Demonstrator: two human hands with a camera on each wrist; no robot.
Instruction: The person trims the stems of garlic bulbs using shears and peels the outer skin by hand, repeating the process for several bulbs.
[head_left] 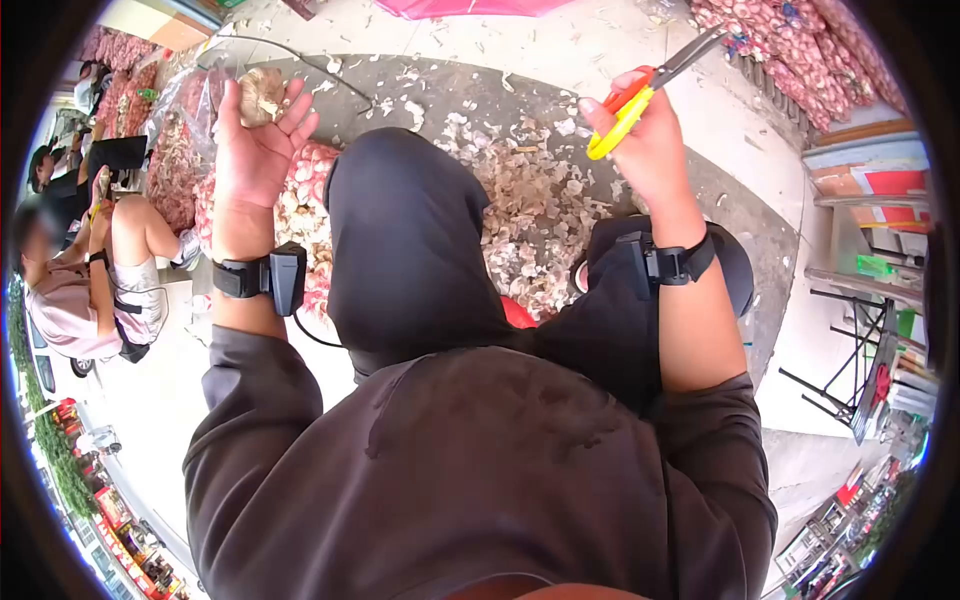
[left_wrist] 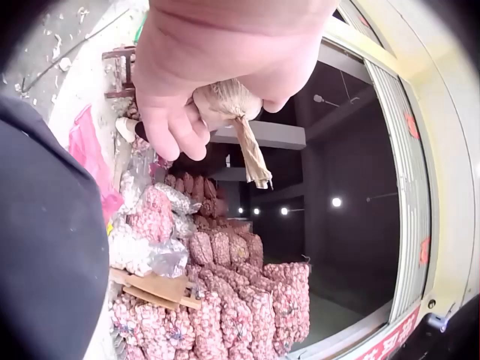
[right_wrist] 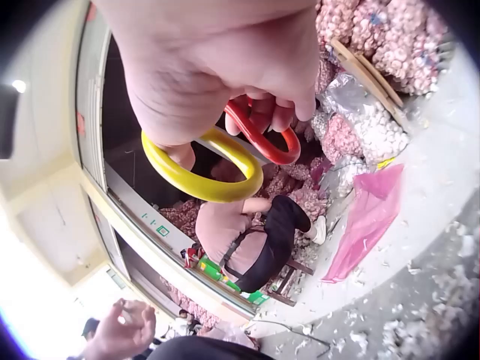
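Head view: you are sitting with both arms raised over your knees. Your left hand (head_left: 255, 140) is holding a garlic bulb (head_left: 262, 95) up at the far left, fingers curling round it from below. Your right hand (head_left: 645, 135) is lifting a pair of scissors (head_left: 655, 80) at the far right, fingers threaded through the yellow and red loops, blades pointing away and looking nearly together. Garlic skins (head_left: 520, 200) are lying scattered over the ground beyond your knees, and a heap of bulbs (head_left: 300, 215) is sitting under your left forearm.

Left wrist view: your fingers (left_wrist: 180, 131) are clamping on the bulb (left_wrist: 225, 101), and its dry stalk (left_wrist: 251, 154) is hanging free below the hand. Mesh sacks of garlic (left_wrist: 240, 300) are stacked behind, near a shop doorway.

Right wrist view: your fingers (right_wrist: 277, 112) are hooking through the red loop (right_wrist: 259, 135) while the thumb side is sitting in the yellow loop (right_wrist: 202, 169). The blades are not showing here, so you cannot tell their gap from this side. A seated person (right_wrist: 247, 232) is working farther off, beside a pink bag (right_wrist: 371, 217).

Handling note: the bulb is likely light and firm, with a papery skin that flakes and slips. Holding it round the body, stalk left free, looks the surest grip. The stalk looks brittle.
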